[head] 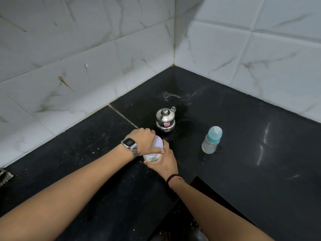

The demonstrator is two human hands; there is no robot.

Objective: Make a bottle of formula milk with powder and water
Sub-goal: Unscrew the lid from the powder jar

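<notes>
The white container (153, 151) is largely covered by both hands; its label print cannot be read.

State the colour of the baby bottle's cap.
Light blue, translucent; the bottle shows best in the head view, standing on the black counter.

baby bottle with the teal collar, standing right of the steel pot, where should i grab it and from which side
Probably round the clear printed body of the baby bottle, below the teal collar, coming from its right. It stands upright and apart from the lidded steel pot on the black counter; the domed cap looks like a poorer hold. Both hands are busy with the white jar.
</notes>
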